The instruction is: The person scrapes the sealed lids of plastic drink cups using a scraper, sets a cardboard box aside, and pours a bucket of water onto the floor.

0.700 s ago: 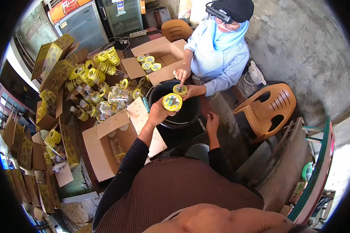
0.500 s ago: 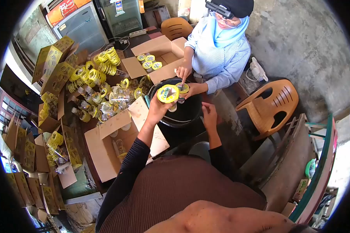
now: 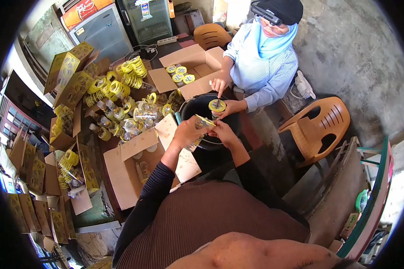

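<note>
My left hand (image 3: 187, 133) is wrapped round a clear plastic cup with a yellow printed lid (image 3: 204, 121), tilted above the black bucket (image 3: 195, 106). My right hand (image 3: 225, 133) meets it from the other side, its fingers closed at the edge of the yellow lid. Whether the lid is loose there is too small to tell. Just beyond, a co-worker's hand (image 3: 234, 107) holds another yellow-lidded cup (image 3: 217, 106) upright. The co-worker's other hand (image 3: 221, 82) points a finger down at that cup's top.
An open carton (image 3: 129, 177) stands left of my arms, with clear containers inside. Behind it lie heaped plastic bottles (image 3: 144, 112) and stacked yellow rings (image 3: 132, 69). Another carton (image 3: 206, 67) holds several yellow-lidded cups. An orange chair (image 3: 316, 130) stands to the right.
The cup in my left hand has tipped from lid facing me to lid tilted away. My right hand has come up from the bucket's right side to the lid. The view has shifted slightly.
</note>
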{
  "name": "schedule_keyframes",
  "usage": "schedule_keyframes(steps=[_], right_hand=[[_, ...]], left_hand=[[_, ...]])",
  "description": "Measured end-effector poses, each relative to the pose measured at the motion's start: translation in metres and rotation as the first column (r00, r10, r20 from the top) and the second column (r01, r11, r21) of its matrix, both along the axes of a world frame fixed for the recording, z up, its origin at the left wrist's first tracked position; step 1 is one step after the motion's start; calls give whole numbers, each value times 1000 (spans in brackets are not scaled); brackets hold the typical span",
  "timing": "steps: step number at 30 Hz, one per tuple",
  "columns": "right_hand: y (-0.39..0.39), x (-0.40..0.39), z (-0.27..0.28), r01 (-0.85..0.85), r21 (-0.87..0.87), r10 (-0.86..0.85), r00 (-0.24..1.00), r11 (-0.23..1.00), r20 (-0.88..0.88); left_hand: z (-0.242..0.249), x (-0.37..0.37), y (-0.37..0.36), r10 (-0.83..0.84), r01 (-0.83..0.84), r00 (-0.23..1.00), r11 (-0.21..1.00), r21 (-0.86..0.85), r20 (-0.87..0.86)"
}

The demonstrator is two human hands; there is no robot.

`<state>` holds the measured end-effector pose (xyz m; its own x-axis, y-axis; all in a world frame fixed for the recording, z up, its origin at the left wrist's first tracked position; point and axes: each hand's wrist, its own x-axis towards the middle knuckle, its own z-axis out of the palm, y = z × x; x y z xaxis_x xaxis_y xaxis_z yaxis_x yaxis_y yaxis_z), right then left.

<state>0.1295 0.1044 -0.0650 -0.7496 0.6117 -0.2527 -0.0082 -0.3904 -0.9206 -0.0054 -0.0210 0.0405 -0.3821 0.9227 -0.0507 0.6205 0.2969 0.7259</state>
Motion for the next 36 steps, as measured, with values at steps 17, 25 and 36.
schedule_keyframes(steps=[17,25,36], right_hand=[[1,2,0,-126,452,-5,961,883,278],[-17,17,12,103,723,-166,986,683,16],[-73,9,36,37,860,-146,988,509,44]], left_hand=[[-12,-11,22,-23,-18,974,984,-175,-224],[-31,-29,44,-83,59,991,976,-209,-108],[-34,-20,36,-252,222,896,967,-124,-365]])
